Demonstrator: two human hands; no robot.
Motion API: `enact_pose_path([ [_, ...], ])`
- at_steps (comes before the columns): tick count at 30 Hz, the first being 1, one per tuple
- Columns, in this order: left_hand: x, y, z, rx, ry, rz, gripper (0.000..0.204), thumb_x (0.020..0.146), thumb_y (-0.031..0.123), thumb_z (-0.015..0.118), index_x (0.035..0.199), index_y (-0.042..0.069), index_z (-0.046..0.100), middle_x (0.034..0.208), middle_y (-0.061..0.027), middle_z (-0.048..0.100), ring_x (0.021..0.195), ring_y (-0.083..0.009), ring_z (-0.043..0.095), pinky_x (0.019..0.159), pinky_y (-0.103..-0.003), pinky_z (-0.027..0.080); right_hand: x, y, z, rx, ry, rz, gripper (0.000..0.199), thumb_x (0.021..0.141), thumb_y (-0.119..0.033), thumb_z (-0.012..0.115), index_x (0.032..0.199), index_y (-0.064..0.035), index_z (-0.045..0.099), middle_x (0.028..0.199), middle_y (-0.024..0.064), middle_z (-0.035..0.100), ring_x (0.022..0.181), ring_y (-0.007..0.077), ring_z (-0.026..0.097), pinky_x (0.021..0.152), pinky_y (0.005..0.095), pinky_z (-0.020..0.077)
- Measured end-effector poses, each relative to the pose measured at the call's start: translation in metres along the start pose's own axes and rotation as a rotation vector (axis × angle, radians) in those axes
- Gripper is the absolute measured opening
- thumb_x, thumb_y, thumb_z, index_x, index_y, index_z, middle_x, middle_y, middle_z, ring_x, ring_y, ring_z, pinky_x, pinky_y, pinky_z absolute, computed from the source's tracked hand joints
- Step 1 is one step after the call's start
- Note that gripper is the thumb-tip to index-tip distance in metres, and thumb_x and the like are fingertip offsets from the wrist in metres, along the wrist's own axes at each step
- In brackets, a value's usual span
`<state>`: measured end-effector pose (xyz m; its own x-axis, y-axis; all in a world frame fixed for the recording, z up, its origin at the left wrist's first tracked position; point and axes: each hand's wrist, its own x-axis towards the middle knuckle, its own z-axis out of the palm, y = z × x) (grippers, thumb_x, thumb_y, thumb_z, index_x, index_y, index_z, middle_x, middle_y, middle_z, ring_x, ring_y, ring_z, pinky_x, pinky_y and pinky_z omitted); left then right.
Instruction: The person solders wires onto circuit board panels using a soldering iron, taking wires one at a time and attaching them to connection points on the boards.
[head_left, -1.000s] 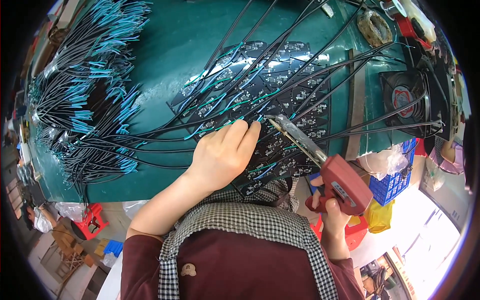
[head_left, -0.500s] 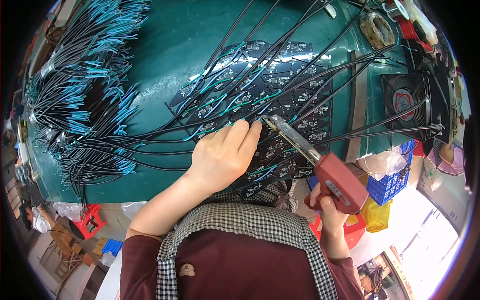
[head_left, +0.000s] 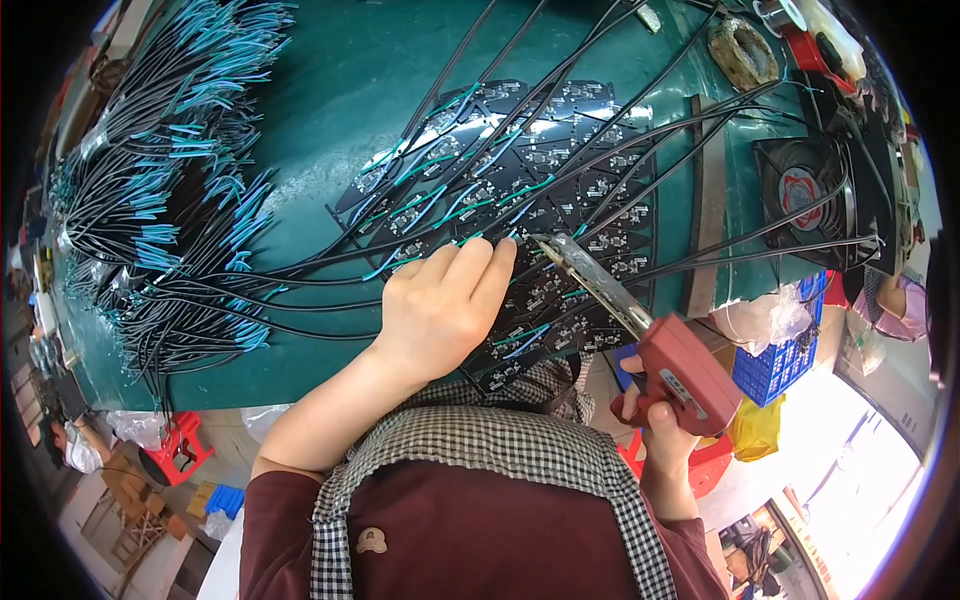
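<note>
My left hand [head_left: 445,305] rests over the near left part of a dark panel of circuit boards [head_left: 625,215], fingers bent and drawn together. A black cable [head_left: 335,336] runs from the left into this hand; the grip itself is hidden under the fingers. My right hand [head_left: 662,425] is wrapped round the handle of a red soldering gun [head_left: 690,375]. The gun's metal nozzle [head_left: 600,285] slants up and left, and its tip sits just right of my left index fingertip, a small gap apart. Blue and green wires [head_left: 470,210] of other cables lie across the boards.
A large heap of black cables with blue ends [head_left: 200,190] covers the table's left. Right of the panel lie a metal bar [head_left: 708,210], a small fan [head_left: 803,197] and a ring-shaped block [head_left: 743,54]. A blue crate [head_left: 785,350] stands beyond the table's right edge.
The soldering gun has drawn back slightly to the right, so its tip is farther from my left fingertips. My left hand stays nearly in place.
</note>
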<state>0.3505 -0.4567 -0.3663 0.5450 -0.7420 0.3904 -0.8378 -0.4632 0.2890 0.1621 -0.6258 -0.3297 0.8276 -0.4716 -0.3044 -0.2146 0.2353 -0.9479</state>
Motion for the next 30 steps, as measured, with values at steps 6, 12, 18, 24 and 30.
enact_pose_path([
  [6, -0.001, 0.000, 0.000, 0.020, 0.014, 0.086, 0.032, 0.060, 0.005, 0.064, 0.092, 0.005, 0.066, 0.066, -0.0001, 0.042, 0.051, -0.0106, 0.045, 0.042, -0.024, 0.034, -0.007, -0.001, -0.009, 0.024, -0.049, 0.057, 0.056, 0.078, -0.019, 0.071, 0.123, 0.0022, 0.046, 0.099, 0.0097, 0.059, 0.069, 0.0120, 0.054, 0.062, 0.0247, 0.0447],
  [12, -0.001, 0.000, 0.000, 0.002, 0.001, 0.103, 0.033, 0.060, 0.006, 0.063, 0.093, 0.005, 0.066, 0.067, -0.0003, 0.042, 0.053, -0.0111, 0.047, 0.042, -0.024, 0.035, -0.008, 0.000, -0.012, 0.021, -0.062, 0.130, 0.057, 0.073, -0.007, 0.074, 0.122, 0.0015, 0.047, 0.090, 0.0042, 0.057, 0.077, 0.0106, 0.053, 0.067, 0.0240, 0.0455],
  [18, -0.001, 0.002, 0.000, -0.006, -0.014, 0.090, 0.034, 0.060, 0.006, 0.063, 0.094, 0.004, 0.066, 0.068, -0.0007, 0.043, 0.053, -0.0112, 0.047, 0.042, -0.025, 0.037, -0.014, 0.005, -0.017, -0.021, -0.039, 0.125, 0.059, 0.071, -0.007, 0.075, 0.122, 0.0018, 0.046, 0.094, 0.0066, 0.058, 0.081, 0.0110, 0.054, 0.067, 0.0237, 0.0460],
  [24, -0.002, -0.001, 0.003, -0.010, 0.006, 0.085, 0.034, 0.060, 0.007, 0.063, 0.094, 0.004, 0.066, 0.068, -0.0008, 0.042, 0.053, -0.0111, 0.048, 0.041, -0.025, 0.037, -0.005, -0.005, -0.004, 0.112, -0.004, 0.113, 0.063, 0.075, -0.023, 0.075, 0.124, 0.0034, 0.045, 0.106, 0.0156, 0.060, 0.066, 0.0137, 0.057, 0.057, 0.0247, 0.0463],
  [30, -0.005, 0.003, -0.010, 0.018, -0.083, 0.044, 0.031, 0.067, 0.013, 0.058, 0.096, 0.006, 0.062, 0.071, -0.0013, 0.045, 0.054, -0.0133, 0.048, 0.043, -0.026, 0.038, -0.010, -0.013, 0.003, -0.011, 0.107, 0.139, 0.059, 0.081, -0.029, 0.067, 0.123, 0.0059, 0.044, 0.106, 0.0190, 0.060, 0.060, 0.0138, 0.056, 0.052, 0.0258, 0.0462],
])
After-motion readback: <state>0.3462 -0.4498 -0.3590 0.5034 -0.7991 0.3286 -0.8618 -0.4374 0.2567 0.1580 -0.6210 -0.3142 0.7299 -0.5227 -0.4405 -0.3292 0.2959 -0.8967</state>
